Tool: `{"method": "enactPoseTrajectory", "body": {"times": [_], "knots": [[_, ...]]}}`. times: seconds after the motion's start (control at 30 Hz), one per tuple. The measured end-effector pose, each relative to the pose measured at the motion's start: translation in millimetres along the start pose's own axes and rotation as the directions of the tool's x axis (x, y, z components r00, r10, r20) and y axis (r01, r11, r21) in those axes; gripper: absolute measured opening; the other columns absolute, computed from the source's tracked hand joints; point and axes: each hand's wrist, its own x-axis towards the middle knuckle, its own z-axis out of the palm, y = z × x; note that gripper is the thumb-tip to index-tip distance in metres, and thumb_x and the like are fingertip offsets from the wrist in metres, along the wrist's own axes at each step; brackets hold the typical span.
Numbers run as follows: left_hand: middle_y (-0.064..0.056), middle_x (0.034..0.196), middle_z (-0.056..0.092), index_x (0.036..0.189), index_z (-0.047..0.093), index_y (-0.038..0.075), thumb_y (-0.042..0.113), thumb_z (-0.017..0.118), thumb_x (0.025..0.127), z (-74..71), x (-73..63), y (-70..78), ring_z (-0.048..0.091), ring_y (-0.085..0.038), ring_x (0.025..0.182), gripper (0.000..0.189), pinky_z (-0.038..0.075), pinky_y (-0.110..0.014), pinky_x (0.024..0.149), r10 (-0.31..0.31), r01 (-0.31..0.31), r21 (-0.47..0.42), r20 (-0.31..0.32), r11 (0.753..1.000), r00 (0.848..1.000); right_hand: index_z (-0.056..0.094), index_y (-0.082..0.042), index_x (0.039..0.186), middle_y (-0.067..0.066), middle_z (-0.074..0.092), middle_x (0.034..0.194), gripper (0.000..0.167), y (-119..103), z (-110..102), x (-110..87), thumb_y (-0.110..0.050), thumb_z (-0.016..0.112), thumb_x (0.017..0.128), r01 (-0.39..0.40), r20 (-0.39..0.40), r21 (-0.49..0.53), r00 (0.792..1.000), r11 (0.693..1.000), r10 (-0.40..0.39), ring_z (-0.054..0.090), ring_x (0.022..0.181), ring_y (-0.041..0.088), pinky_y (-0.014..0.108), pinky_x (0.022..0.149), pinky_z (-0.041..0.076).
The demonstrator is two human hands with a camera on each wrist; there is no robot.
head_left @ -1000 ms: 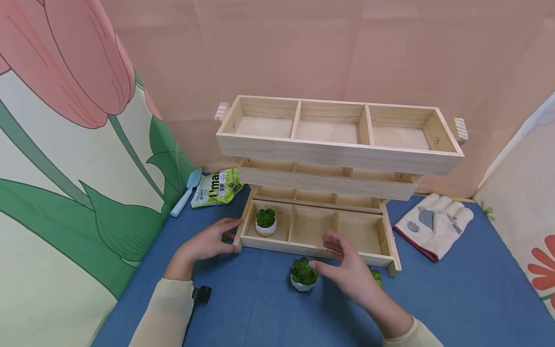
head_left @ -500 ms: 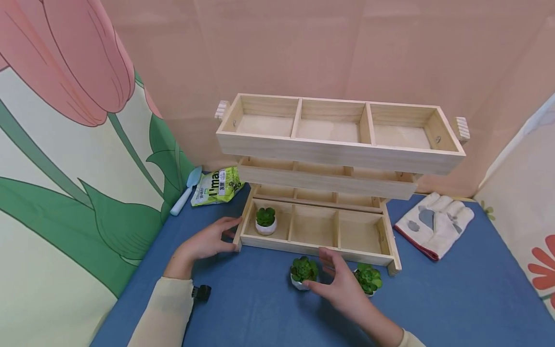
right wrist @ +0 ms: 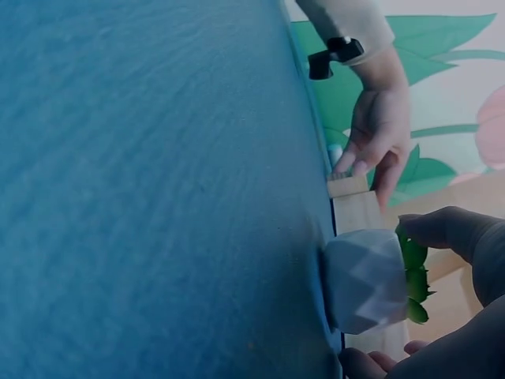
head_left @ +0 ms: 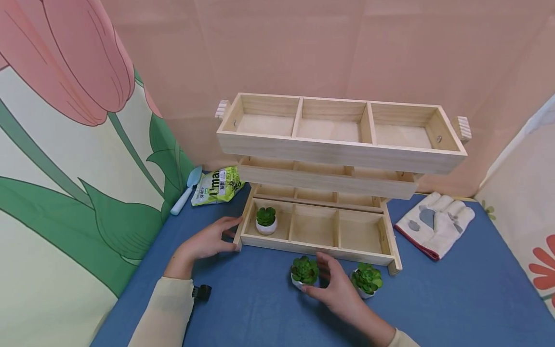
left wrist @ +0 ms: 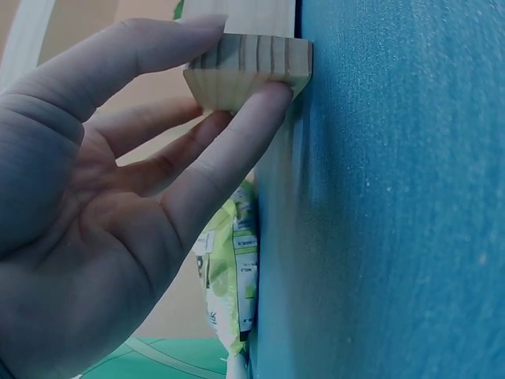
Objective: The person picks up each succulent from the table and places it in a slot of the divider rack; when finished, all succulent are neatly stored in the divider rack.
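My left hand holds the left front end of a pale wooden tiered planter stand; in the left wrist view its thumb and fingers pinch the wooden end. Around a small potted succulent on the blue cloth curves my right hand, thumb and fingers spread. From the right wrist, the thumb is near the leaves at the rim of the white faceted pot, and the other fingers stay slightly apart from it. A second succulent stands in the bottom box's left compartment, a third right of my right hand.
Upper tiers of the stand overhang the bottom box. Behind on the left lie a light-blue trowel and a green-and-white bag. A patterned glove lies at the right. Printed cloth hangs around the table.
My right hand has lowered and moved back toward the near edge, its fingers coming around the middle succulent. The right-hand succulent has come into full view. My left hand has stayed put.
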Motion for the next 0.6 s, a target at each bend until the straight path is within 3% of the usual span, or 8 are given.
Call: {"method": "enactPoseTrajectory", "body": {"times": [0.6], "knots": [[-0.022,0.171,0.03,0.169,0.032,0.01,0.025,0.081,0.096,0.3,0.1,-0.4,0.06,-0.042,0.14,0.089,0.059,-0.047,0.099,0.01,-0.01,0.0,-0.003,1.0,1.0,0.049,0.003,0.153,0.024,0.053,0.155,0.087,5.0,7.9,5.9,-0.014,0.094,0.08,0.018,-0.006,-0.064,1.0,0.998,-0.018,0.055,0.141,0.043,0.058,0.114,0.049]]}}
